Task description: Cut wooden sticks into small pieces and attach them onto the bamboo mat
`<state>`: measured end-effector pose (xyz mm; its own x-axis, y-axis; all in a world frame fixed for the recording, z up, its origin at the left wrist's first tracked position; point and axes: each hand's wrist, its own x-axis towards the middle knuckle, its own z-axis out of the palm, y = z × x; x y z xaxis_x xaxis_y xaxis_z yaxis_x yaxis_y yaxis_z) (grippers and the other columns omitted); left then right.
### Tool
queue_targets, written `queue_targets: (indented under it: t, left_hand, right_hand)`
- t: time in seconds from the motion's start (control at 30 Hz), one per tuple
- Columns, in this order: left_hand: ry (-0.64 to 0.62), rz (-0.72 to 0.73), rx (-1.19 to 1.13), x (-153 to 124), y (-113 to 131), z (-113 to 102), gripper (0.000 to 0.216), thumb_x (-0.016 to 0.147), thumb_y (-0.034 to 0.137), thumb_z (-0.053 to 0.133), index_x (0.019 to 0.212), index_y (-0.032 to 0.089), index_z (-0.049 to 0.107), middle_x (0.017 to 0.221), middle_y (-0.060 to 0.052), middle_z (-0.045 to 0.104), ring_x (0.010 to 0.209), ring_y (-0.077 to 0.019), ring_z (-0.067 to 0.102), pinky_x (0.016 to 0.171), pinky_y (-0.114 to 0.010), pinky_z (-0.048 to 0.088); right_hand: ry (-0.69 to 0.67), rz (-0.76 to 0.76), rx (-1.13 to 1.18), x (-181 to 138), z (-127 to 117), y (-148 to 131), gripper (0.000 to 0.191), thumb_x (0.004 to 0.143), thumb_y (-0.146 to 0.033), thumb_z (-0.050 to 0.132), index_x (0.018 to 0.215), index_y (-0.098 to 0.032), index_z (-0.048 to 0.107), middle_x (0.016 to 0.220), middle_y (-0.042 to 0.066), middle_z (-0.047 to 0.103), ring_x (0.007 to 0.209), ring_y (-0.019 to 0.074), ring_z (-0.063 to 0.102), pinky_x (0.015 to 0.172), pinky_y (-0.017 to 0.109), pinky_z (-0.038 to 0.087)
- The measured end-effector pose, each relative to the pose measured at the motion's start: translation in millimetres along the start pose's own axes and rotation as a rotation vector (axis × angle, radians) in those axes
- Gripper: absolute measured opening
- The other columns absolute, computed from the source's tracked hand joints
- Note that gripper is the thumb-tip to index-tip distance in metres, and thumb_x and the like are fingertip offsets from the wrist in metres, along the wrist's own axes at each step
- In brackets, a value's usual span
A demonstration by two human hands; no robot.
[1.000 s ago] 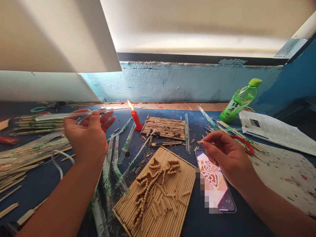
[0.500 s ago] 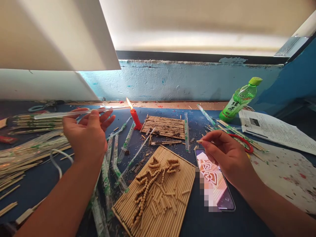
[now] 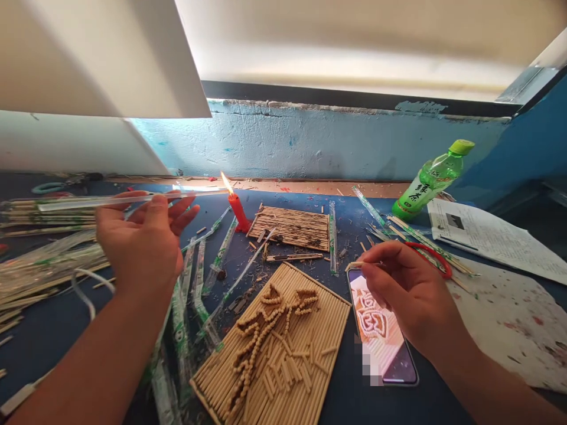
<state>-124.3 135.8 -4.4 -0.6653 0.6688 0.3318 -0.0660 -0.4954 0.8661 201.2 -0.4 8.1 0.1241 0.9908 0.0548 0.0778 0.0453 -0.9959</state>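
My left hand (image 3: 142,236) pinches a long translucent glue stick (image 3: 66,204), whose thin drawn-out end reaches to the flame of a red candle (image 3: 238,211). Between the thumb and forefinger of my right hand (image 3: 411,295) is a short piece of wooden stick (image 3: 354,266), over the top of a phone (image 3: 405,357) showing a picture of a bead-like pattern. Nearest me lies a mat of wooden sticks (image 3: 325,319) side by side. On it stand raised curving rows of small round-ended stick pieces (image 3: 253,345), with several loose cut sticks (image 3: 287,372) beside them.
Behind is a smaller, darkened stick mat (image 3: 295,227) with a cutter knife (image 3: 295,257) before it. Plastic wrappers (image 3: 180,321) and bundled chopsticks (image 3: 48,215) lie left. A green tea bottle (image 3: 432,180), red scissors handle (image 3: 436,257) and papers (image 3: 500,236) are right.
The view has shifted slightly. My right hand has tilted a little, showing more of the stick piece. The glue stick still reaches to the candle flame.
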Motion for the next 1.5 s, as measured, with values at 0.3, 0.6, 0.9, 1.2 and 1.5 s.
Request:
queue_targets:
  t: [0.3,0.6,0.9,1.2,1.5]
  left_hand:
    - [0.014,-0.038,-0.005,2.3,-0.4,-2.5,0.031,0.084,0.0,0.064,0.103,0.023,0.056,0.08,0.0,0.074,0.073,-0.0207,0.08,0.068,-0.034,0.069]
    - [0.026,-0.234,-0.054,-9.6,12.9,3.7,0.021,0.081,0.009,0.074,0.092,0.021,0.06,0.075,-0.002,0.075,0.072,-0.0201,0.079,0.066,-0.029,0.067]
    - [-0.167,-0.647,-0.101,-67.6,43.6,20.6,0.009,0.086,0.011,0.072,0.083,0.019,0.07,0.086,-0.009,0.079,0.083,-0.0189,0.08,0.069,-0.02,0.067]
    - [-0.291,-0.875,-0.069,-103.2,51.5,33.0,0.007,0.094,0.006,0.067,0.091,0.012,0.067,0.088,-0.012,0.08,0.08,-0.0184,0.081,0.07,-0.021,0.067]
    - [-0.355,-0.942,-0.059,-106.6,44.9,31.0,0.009,0.095,0.005,0.066,0.09,0.012,0.068,0.087,-0.013,0.082,0.079,-0.0185,0.081,0.07,-0.021,0.068]
  right_hand:
    - [-0.005,0.008,-0.09,2.3,2.0,10.9,0.016,0.092,-0.039,0.077,0.095,-0.026,0.068,0.079,-0.001,0.065,0.059,0.0121,0.05,0.049,0.022,0.04]
    - [0.023,0.011,-0.02,16.3,-8.0,16.4,0.017,0.091,-0.038,0.08,0.095,-0.025,0.07,0.077,-0.003,0.06,0.055,0.0079,0.042,0.045,0.019,0.033]
    - [0.016,-0.015,-0.09,13.4,-7.8,18.4,0.019,0.088,-0.042,0.083,0.095,-0.027,0.073,0.079,-0.001,0.066,0.062,0.0114,0.053,0.05,0.022,0.041]
    - [0.038,-0.12,-0.109,21.0,-10.2,28.2,0.017,0.085,-0.039,0.086,0.094,-0.03,0.076,0.087,0.001,0.074,0.075,0.0158,0.064,0.059,0.025,0.05]
    - [0.055,-0.15,-0.127,21.1,-9.6,28.6,0.015,0.087,-0.038,0.085,0.095,-0.029,0.076,0.085,0.0,0.073,0.072,0.0143,0.063,0.058,0.024,0.048]
